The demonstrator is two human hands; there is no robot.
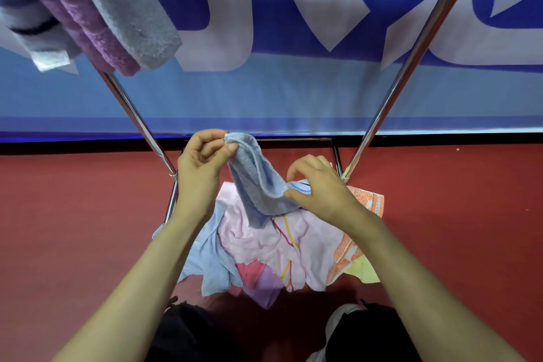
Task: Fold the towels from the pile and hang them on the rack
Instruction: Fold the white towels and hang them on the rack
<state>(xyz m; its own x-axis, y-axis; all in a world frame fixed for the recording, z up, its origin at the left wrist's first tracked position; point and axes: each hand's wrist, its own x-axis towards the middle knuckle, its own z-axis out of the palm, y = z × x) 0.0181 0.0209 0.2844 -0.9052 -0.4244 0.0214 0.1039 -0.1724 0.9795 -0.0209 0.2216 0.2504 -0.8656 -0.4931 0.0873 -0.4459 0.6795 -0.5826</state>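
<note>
A small light blue towel hangs between my hands above the pile. My left hand pinches one upper corner of it between thumb and fingers. My right hand pinches its lower edge at the right. The pile lies on the red floor and holds pink, blue, purple and orange-patterned cloths. The metal rack spreads its two slanted chrome bars up to the left and right. On the left bar hang a grey towel, a purple towel and a white one with dark stripes.
A blue and white banner covers the wall behind the rack. The rack's low base frame runs along the floor behind the pile. My dark trousers and a light shoe show at the bottom edge.
</note>
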